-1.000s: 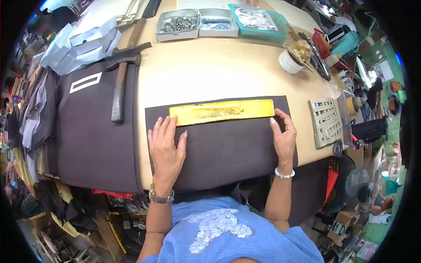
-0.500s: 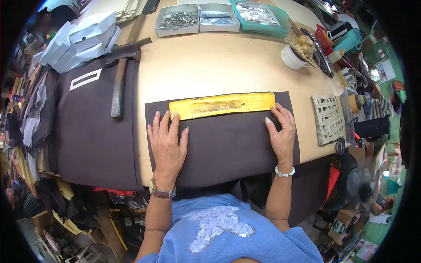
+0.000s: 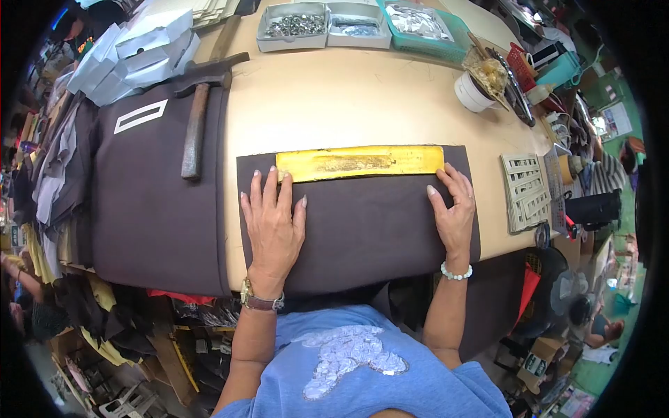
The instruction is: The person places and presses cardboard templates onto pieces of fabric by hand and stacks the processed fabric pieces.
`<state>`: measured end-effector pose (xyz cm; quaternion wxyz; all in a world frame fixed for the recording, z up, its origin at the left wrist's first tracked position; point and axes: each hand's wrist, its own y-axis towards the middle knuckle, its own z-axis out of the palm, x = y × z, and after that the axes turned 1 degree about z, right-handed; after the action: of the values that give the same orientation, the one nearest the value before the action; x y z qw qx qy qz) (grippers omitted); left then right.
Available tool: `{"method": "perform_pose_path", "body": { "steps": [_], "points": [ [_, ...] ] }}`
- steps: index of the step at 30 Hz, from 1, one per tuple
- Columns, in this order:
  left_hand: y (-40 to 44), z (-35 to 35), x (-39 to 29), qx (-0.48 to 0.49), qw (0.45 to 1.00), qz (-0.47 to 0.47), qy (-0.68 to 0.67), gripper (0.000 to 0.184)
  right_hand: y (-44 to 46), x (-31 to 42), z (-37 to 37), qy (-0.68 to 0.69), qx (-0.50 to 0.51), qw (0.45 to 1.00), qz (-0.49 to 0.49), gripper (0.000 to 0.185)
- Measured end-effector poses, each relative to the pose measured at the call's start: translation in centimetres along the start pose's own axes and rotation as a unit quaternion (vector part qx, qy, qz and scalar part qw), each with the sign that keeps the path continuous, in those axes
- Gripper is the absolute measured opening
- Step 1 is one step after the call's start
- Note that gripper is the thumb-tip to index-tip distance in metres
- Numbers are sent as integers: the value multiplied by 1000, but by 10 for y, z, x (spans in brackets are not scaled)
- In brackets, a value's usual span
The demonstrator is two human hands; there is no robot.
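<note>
A yellow strip with a worn brown patch along its middle lies near the far edge of a dark fabric piece. My left hand rests on the fabric with fingers stretched out, the index fingertip touching the strip's lower left corner. At the other end, my right hand has its fingertips at the strip's lower right corner and its thumb apart on the cloth. Both hands are open and grasp nothing.
To the left lies folded dark fabric carrying a hammer and a white rectangular frame. Boxes of metal pieces and a teal basket stand at the back. A white tub and slotted templates are on the right.
The whole view has shifted slightly, with the table contents appearing a little further right. Both hands keep their places at the ends of the yellow strip.
</note>
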<state>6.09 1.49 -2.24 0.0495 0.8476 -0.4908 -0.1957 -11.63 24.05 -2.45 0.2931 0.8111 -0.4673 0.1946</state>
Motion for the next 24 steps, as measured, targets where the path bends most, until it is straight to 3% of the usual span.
{"method": "perform_pose_path", "body": {
  "steps": [24],
  "points": [
    [1,-4,-1,-13,1000,3,-8,39,0,1,-1,-17,10,1000,7,37]
  ]
}}
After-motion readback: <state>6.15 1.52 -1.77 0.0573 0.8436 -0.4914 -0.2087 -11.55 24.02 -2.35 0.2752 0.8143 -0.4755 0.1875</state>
